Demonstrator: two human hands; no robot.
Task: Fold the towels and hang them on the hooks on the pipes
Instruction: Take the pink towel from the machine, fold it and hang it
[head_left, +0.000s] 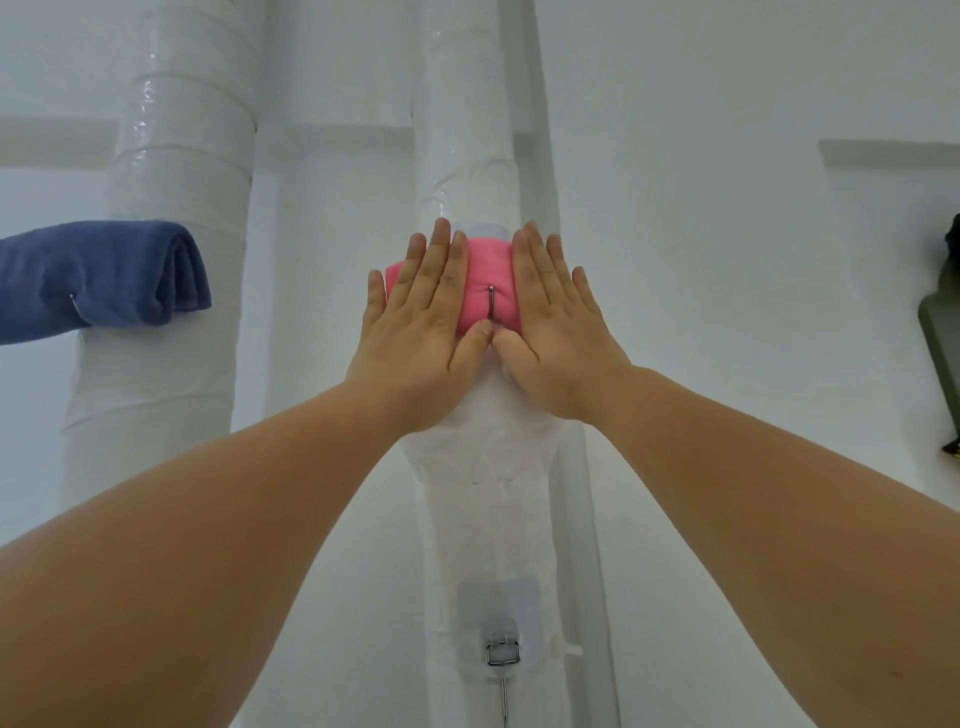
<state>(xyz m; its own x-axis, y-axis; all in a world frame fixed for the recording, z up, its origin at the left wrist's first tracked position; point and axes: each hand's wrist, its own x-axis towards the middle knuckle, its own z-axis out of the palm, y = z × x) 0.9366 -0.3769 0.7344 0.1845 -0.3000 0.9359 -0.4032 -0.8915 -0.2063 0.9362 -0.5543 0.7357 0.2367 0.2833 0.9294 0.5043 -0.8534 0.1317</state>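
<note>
Two hands, both yours, press flat on one folded pink towel (488, 278).

1. Left hand (415, 322): fingers straight and close together, pointing up, with the palm on the towel's left part. The forearm reaches in from the lower left.
2. Right hand (561, 327): the same pose mirrored, with the palm on the towel's right part. The forearm comes in from the lower right. Your thumb tips meet just below the towel's lower edge.
3. Pink towel: hangs against the wrapped white middle pipe (467, 130). It shows between your hands and past your left fingers.
4. Wire hook (490, 304): its upturned tip stands in front of the towel, between your hands and just above the thumbs.
5. Blue towel (104, 280): folded, hanging at the left pipe (182, 156), with a small hook tip (72, 297) showing at its front.
6. Lower hook (503, 652): on the middle pipe, well below your wrists.
7. Dark green object (941, 338): at the right edge, cut off and not identifiable.
</note>
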